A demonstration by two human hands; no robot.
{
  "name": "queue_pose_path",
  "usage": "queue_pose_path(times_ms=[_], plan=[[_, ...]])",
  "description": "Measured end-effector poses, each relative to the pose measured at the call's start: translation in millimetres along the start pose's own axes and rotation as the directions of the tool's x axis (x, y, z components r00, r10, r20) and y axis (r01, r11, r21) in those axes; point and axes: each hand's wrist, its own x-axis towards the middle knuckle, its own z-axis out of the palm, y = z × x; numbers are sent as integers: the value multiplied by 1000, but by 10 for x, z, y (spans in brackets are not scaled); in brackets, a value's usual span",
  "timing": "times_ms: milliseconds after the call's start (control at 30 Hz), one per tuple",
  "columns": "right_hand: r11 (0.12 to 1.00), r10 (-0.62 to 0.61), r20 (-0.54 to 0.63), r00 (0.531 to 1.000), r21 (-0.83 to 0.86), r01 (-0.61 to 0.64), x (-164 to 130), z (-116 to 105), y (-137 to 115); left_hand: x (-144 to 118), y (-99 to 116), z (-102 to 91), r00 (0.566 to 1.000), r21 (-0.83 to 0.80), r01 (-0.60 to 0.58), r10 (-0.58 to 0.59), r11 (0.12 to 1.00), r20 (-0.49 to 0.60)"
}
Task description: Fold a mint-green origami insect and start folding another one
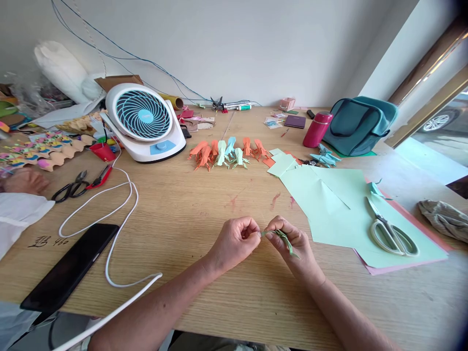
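Above the near middle of the table, a light green folded paper figure [283, 237] is held between my two hands. With thumb and fingers closed, my left hand [237, 241] pinches a thin tip at its left end. My right hand [292, 243] is closed on its body, and part of the paper hangs below the fingers. Farther back, several finished-looking orange folded paper figures [203, 152] stand in a row with light green paper figures [221, 153] and a blue one [230, 146]. The exact fold at my fingertips is too small to make out.
Green paper sheets [329, 214] lie at right with scissors [391, 234] on top. Behind them stand a pink bottle [318, 129] and a teal bag [360, 126]. At left are a fan [144, 122], a white cable [109, 253], a black phone [69, 268] and another person's hand [25, 181].
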Motion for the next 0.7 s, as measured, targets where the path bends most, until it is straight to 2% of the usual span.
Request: queue_pose_path(times_ms=[133,233,333,500,700], plan=[[999,33,22,999,5,-34,5,8,-2,7,-12,2,999,-43,34,-33,999,35],[998,59,38,998,13,-59,-1,9,16,-2,-11,17,1000,-20,12,-11,1000,25],[994,78,21,997,69,-80,-10,8,42,-25,11,33,1000,-25,-30,30,999,7],[986,95,-47,994,143,-88,-15,-3,51,-65,26,68,998,-128,-52,55,990,23],[983,100,-85,991,161,-85,-17,-6,40,-50,-51,121,986,-62,-145,139,987,-92]])
